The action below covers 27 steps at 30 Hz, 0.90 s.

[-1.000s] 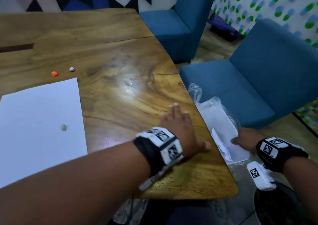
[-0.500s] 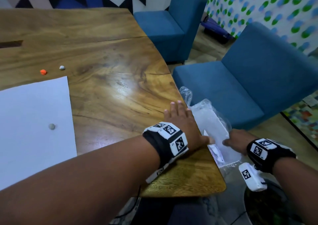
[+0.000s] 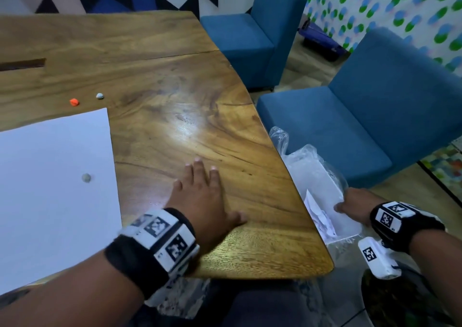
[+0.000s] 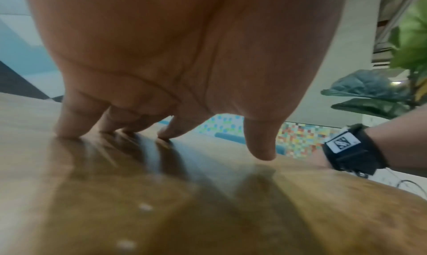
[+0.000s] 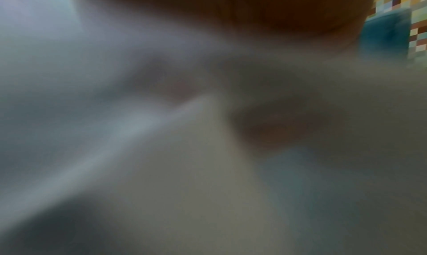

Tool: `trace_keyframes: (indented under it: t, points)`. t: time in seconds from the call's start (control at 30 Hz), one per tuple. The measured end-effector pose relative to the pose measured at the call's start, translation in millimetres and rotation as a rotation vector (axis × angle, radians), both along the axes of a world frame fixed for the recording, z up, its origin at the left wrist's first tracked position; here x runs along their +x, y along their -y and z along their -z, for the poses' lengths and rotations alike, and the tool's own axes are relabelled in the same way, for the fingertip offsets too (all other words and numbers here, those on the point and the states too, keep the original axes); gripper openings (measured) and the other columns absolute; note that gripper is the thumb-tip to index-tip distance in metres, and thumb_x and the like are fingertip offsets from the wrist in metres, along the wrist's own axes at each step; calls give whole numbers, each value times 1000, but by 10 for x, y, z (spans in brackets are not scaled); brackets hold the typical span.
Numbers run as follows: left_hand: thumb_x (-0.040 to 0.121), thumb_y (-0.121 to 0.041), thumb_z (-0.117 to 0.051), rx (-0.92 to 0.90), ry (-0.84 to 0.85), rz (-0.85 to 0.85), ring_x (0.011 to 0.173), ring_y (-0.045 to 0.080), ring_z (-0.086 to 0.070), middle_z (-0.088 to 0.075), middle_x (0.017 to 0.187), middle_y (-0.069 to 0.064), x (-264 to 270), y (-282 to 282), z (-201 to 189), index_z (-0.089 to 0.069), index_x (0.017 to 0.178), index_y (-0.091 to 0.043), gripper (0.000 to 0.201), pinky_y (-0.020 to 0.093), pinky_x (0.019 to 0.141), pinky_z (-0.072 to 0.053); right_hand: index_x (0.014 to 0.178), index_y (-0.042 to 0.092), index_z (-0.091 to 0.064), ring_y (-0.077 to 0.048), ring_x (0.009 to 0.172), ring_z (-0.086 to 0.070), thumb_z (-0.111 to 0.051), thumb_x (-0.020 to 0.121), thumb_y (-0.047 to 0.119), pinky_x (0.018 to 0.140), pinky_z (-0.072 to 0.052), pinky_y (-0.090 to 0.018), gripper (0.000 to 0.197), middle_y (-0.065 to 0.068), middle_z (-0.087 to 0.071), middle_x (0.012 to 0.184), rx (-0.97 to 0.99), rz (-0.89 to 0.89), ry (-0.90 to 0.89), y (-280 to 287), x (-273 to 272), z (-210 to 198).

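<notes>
Fetching: left hand (image 3: 203,199) flat on the table (image 3: 175,81), I am gripping the plastic-wrapped pack (image 3: 316,181) beside it with my right hand (image 3: 355,206); next, likely lifting it over the edge.

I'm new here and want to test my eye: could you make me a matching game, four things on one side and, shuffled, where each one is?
Things:
1 left hand
2 right hand
3 orange lump
4 grey lump

Places:
A alone on the white sheet
B flat on the wooden table
C at the plastic-wrapped white pack, past the table's edge
D on bare wood, beside a pale lump

Pairs: 1-B, 2-C, 3-D, 4-A
</notes>
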<state>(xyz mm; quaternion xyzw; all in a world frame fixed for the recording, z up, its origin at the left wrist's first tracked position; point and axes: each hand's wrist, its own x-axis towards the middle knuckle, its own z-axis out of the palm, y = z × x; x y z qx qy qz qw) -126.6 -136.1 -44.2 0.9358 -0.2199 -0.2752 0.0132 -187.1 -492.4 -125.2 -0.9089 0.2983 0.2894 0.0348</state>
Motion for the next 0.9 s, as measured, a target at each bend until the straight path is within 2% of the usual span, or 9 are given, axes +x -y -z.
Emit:
trace_keyframes:
  t: [0.2,0.3,0.37,0.43,0.5,0.57,0.63,0.73,0.9]
  points:
    - [86,-83,-37,-15,-33,158,148,46,25,34,154,30,-420,567,62,20,156,-5,119,62,123,-2,107,9,-68,-27,95,-66,-59,88,36,82,-54,-32,34,-12,-69,110,14,6,0,-60,9,-48]
    - [89,-75,-48,-69,-113,340,151,45,19,25,161,29,-714,907,54,8,160,-5,114,62,123,-3,105,6,-67,-27,92,-66,-60,89,36,76,-53,-31,34,-13,-69,107,24,1,-10,-74,15,-72]
    - [90,-67,-56,-267,-148,381,153,41,-12,-11,165,26,-741,1016,-53,-22,158,-8,96,55,122,-21,103,6,-68,-28,91,-67,-61,87,36,79,-56,-33,35,-13,-70,105,27,1,0,-51,23,-75]
    - [89,-63,-58,-539,-148,320,129,32,-51,-53,139,15,-550,944,-166,-55,138,-17,66,44,106,-45,102,5,-68,-29,91,-67,-61,85,35,81,-56,-36,36,-14,-70,104,29,0,5,-29,22,-83]
    - [92,-63,-58,-644,-294,222,95,19,-66,-72,104,3,-237,733,-227,-71,106,-20,47,34,83,-53,97,4,-68,-30,90,-67,-61,86,35,78,-55,-34,34,-15,-70,102,26,-4,-2,-11,0,-98]
    - [92,-67,-55,-590,-630,54,75,19,-70,-75,84,7,47,495,-223,-73,91,-14,56,29,69,-53,96,6,-68,-30,91,-66,-60,87,36,78,-54,-34,33,-14,-70,102,17,-9,-8,13,-30,-90]
    - [89,-76,-47,-406,-895,-98,75,28,-72,-75,83,14,217,371,-171,-71,99,-5,75,33,69,-54,96,9,-67,-29,90,-67,-60,85,38,75,-53,-32,32,-12,-70,101,20,-4,-13,34,-57,-68]
    - [89,-82,-34,-339,-945,-161,76,32,-74,-76,90,19,378,522,-78,-67,105,-4,87,34,69,-55,96,9,-68,-27,86,-67,-57,86,37,63,-46,-27,32,-11,-70,98,43,-2,-24,20,-68,-36]
    - [87,-84,-35,-373,-883,-143,71,34,-74,-75,90,21,586,1034,-33,-65,107,-4,88,35,66,-55,67,11,-55,-25,76,-62,-56,91,32,53,-39,-26,32,-11,-62,82,40,0,-52,3,-110,-35]
